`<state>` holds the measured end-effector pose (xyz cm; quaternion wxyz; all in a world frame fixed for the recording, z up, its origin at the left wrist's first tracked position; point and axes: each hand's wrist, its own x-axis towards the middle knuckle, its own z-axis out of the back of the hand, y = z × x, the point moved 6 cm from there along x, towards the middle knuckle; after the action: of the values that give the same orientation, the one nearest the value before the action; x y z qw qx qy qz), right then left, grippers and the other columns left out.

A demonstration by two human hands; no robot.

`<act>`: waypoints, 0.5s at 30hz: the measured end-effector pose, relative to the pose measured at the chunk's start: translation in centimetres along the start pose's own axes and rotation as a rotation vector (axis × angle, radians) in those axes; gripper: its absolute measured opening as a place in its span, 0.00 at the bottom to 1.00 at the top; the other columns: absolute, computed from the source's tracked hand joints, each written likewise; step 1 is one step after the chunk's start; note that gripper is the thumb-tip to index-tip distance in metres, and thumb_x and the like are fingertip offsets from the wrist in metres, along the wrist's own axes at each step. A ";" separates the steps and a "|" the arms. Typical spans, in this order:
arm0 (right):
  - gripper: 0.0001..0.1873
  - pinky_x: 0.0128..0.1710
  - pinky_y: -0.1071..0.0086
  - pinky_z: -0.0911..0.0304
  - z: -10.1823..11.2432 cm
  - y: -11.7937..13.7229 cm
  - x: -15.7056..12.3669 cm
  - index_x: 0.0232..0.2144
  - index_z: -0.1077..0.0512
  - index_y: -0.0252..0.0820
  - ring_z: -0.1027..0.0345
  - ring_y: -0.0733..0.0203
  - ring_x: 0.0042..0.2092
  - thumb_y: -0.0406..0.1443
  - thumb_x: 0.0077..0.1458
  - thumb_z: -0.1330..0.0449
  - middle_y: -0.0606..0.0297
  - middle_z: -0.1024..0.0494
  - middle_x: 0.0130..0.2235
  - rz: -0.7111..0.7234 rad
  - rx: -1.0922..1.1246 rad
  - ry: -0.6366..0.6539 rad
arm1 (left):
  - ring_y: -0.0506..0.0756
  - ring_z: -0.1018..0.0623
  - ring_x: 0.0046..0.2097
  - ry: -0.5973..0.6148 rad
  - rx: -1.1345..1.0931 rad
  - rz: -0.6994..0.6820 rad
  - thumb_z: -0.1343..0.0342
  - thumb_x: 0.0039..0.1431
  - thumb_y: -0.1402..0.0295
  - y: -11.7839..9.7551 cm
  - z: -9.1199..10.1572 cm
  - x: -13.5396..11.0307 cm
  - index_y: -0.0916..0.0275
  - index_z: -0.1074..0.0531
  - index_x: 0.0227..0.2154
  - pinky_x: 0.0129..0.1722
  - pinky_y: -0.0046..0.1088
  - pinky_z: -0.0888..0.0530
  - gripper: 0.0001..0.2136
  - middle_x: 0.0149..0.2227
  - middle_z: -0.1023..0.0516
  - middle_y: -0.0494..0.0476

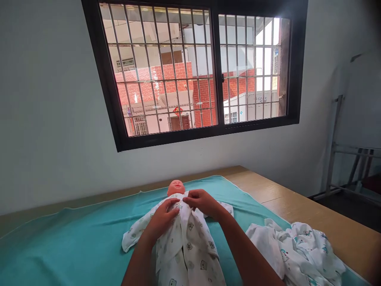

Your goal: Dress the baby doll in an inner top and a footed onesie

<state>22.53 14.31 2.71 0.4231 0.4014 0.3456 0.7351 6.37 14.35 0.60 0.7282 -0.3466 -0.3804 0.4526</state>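
Observation:
A baby doll [176, 186] lies on its back on a teal blanket [74, 242], head toward the wall. It wears a white printed garment [190, 246] with its sleeves spread out. My left hand [163, 217] pinches the garment's front edge at the doll's chest. My right hand [203, 203] pinches the opposite edge just below the doll's neck. The fingertips of both hands meet at the middle of the chest.
A crumpled white printed cloth [294, 248] lies on the blanket to the right. The blanket covers a wooden table [312, 214] set against a white wall under a barred window [196, 67]. A metal frame [342, 159] stands at the far right.

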 end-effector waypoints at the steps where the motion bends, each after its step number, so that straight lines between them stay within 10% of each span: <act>1: 0.22 0.24 0.73 0.50 0.7 -0.1 0.1 0.19 0.39 0.41 0.45 0.69 0.25 0.50 0.54 0.44 0.72 0.37 0.21 -0.009 -0.030 -0.054 | 0.61 0.32 0.58 -0.005 0.044 -0.010 0.46 0.52 0.62 0.1 -0.3 0.1 0.57 0.26 0.44 0.60 0.40 0.39 0.16 0.54 0.28 0.57; 4: 0.19 0.23 0.73 0.54 2.0 -0.8 0.2 0.18 0.40 0.41 0.48 0.69 0.25 0.46 0.50 0.40 0.73 0.40 0.20 -0.062 -0.244 -0.173 | 0.62 0.37 0.61 -0.047 0.203 -0.013 0.44 0.49 0.64 0.2 -1.2 0.4 0.58 0.26 0.34 0.60 0.40 0.42 0.09 0.57 0.32 0.59; 8: 0.07 0.25 0.74 0.50 1.1 -2.7 0.3 0.25 0.30 0.41 0.40 0.67 0.28 0.30 0.37 0.37 0.72 0.29 0.27 -0.118 -0.437 -0.011 | 0.60 0.29 0.51 -0.165 0.377 0.031 0.48 0.49 0.71 0.3 -1.5 0.6 0.60 0.30 0.34 0.51 0.36 0.35 0.07 0.47 0.26 0.61; 15: 0.18 0.31 0.73 0.45 5.1 -7.5 -0.9 0.33 0.24 0.41 0.31 0.62 0.36 0.23 0.42 0.47 0.64 0.23 0.34 -0.339 -0.572 -0.133 | 0.54 0.25 0.34 -0.319 0.321 0.241 0.51 0.53 0.74 4.2 3.3 0.5 0.60 0.29 0.38 0.34 0.26 0.33 0.11 0.34 0.23 0.56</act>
<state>29.86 17.38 -1.65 0.6566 0.2502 0.1587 0.6936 1.97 16.81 -1.26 0.6453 -0.1937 -0.3699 0.6397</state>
